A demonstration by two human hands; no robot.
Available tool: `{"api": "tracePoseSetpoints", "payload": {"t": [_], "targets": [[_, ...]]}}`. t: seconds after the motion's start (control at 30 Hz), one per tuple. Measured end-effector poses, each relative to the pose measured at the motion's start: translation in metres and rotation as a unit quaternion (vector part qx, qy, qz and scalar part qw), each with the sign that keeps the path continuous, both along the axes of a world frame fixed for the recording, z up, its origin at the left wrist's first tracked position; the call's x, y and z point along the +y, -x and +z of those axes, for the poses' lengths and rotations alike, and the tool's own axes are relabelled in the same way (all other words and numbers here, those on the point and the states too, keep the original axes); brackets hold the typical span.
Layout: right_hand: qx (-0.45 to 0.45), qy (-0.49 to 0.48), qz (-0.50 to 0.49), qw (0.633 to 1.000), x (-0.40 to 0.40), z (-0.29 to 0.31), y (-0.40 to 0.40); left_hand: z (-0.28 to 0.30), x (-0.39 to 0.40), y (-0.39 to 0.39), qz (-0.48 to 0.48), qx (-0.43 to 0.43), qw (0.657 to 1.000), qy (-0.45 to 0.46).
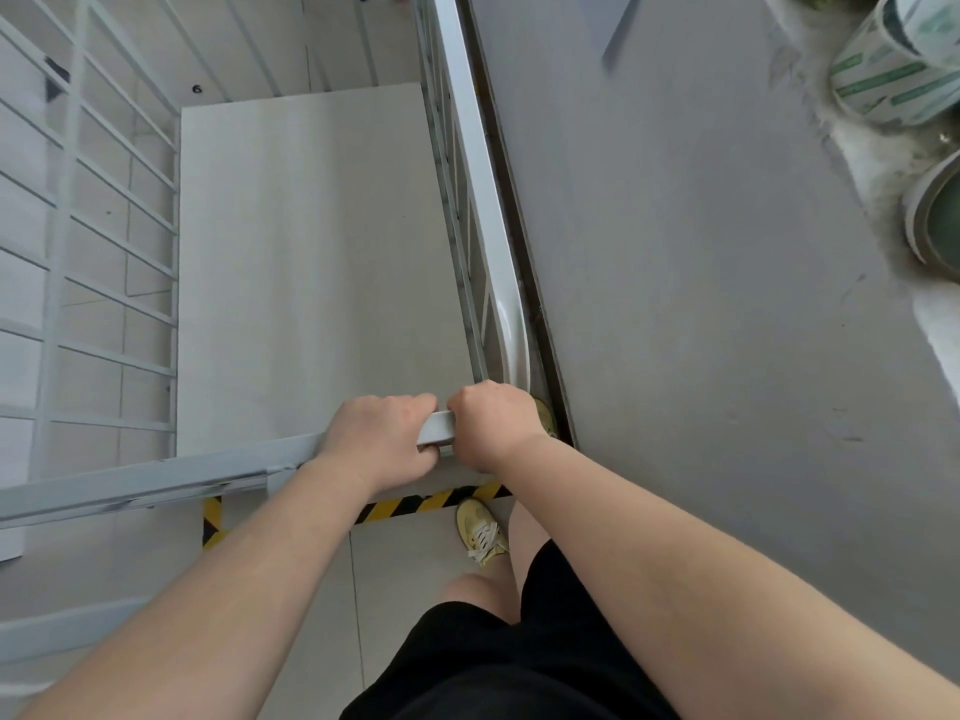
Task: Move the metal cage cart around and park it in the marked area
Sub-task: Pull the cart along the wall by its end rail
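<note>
The white-painted metal cage cart (pixel 291 262) fills the left and centre of the frame, its right side close alongside the grey counter (pixel 701 304) and its near edge above the yellow-and-black striped floor tape (pixel 415 504), which suggests it is at or near the marked area. The left hand (pixel 382 439) and right hand (pixel 493 423) are set side by side at the near right corner of the top rail, fingers clenched round it, apparently for steering. Both forearms are extended forward from the bottom of the frame.

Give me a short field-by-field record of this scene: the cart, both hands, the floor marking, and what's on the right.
cart: white metal cage cart, empty
left hand: grips top rail
right hand: grips same rail near corner
floor marking: yellow-and-black striped tape under cart's near edge
right side: grey table holding label rolls, close beside the cart
</note>
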State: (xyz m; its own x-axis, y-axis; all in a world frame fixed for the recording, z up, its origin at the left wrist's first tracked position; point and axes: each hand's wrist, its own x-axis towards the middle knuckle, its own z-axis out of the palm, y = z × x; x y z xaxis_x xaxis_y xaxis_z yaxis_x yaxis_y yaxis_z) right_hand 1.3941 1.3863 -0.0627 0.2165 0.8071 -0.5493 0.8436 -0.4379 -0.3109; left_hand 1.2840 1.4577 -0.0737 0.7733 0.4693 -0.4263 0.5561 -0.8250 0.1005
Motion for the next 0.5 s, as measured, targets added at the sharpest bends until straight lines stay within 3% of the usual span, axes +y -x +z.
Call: {"api": "tracePoseSetpoints", "payload": {"t": [0.17, 0.5], "targets": [[-0.004, 0.009, -0.002, 1.000, 0.0004, 0.0023, -0.0004, 0.0003, -0.0027, 0.0022, -0.024, -0.017, 0.999, -0.035], [-0.015, 0.018, 0.007, 1.000, 0.0020, 0.0026, 0.0003, 0.0013, 0.0018, 0.0068, -0.019, -0.032, 0.999, -0.009]]}}
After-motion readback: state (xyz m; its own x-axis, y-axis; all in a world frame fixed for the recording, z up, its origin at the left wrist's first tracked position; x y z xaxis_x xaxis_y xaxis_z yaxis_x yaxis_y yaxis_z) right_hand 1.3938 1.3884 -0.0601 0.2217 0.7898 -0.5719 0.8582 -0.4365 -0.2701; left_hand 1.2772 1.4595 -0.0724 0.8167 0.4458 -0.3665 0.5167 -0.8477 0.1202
